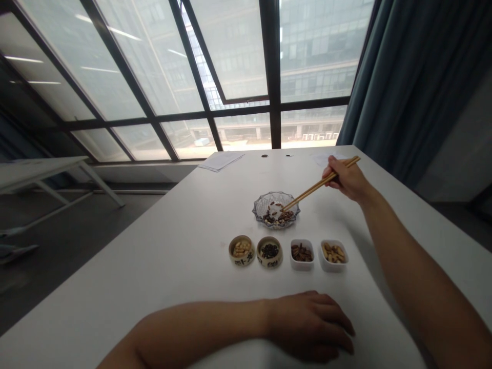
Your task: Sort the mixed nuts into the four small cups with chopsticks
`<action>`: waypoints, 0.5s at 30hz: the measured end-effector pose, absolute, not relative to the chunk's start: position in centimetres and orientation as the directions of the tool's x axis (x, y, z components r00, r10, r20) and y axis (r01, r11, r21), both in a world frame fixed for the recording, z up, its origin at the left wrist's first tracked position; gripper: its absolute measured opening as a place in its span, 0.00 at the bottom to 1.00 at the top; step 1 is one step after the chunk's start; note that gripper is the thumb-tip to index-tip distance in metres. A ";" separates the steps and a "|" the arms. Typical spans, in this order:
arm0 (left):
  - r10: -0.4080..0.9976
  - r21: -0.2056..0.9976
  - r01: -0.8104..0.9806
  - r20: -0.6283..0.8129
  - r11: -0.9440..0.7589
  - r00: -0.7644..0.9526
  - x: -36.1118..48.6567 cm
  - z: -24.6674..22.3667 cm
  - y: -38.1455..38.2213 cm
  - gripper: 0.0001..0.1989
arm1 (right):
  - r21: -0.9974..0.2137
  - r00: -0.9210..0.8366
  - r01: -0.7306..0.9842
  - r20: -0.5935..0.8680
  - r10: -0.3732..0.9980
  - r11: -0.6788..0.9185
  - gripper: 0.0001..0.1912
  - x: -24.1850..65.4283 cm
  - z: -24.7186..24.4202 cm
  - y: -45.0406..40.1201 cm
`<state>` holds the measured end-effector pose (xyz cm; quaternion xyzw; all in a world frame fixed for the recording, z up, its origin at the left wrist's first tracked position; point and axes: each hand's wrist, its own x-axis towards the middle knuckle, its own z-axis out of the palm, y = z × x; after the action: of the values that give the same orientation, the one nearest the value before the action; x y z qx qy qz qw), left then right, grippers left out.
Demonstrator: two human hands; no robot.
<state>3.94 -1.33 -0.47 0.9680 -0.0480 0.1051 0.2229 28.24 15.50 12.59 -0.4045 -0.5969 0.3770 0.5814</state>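
Note:
My right hand is closed around a pair of wooden chopsticks. Their tips reach down into a clear, scalloped glass bowl holding mixed brown nuts or seeds; whether the tips pinch a piece is too small to tell. My left hand lies flat on the table, fingers stretched out, holding nothing. Between it and the glass bowl stands a row of small containers: a round dish of peanuts, a round dish of dark beans or seeds, a white cup of brown pecans and a white cup of tan nuts.
The white table runs toward the windows. Papers lie at its far left edge, and small round holes sit near the far edge. A blue curtain hangs at the right. Another table stands at the left.

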 end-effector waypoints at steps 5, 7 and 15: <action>-0.046 0.437 -0.135 0.208 -0.889 0.977 4.0 -0.3 -1.3 0.18 | -0.954 -0.275 0.063 0.265 0.924 0.292 0.32 30.3 14.1 13.4; -0.050 0.441 -0.134 0.196 -0.887 0.979 4.1 -0.1 -1.3 0.18 | -0.961 -0.371 0.089 0.212 0.904 0.262 0.32 30.3 14.3 12.9; -0.050 0.455 -0.132 0.187 -0.881 0.981 4.4 0.1 -1.3 0.16 | -0.964 -0.473 0.169 0.102 0.875 0.204 0.30 30.4 14.0 13.0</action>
<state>4.42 -1.27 0.08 0.9660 -0.0472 0.0851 0.2395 30.37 13.03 14.02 -0.3766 -0.6929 0.5062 0.3490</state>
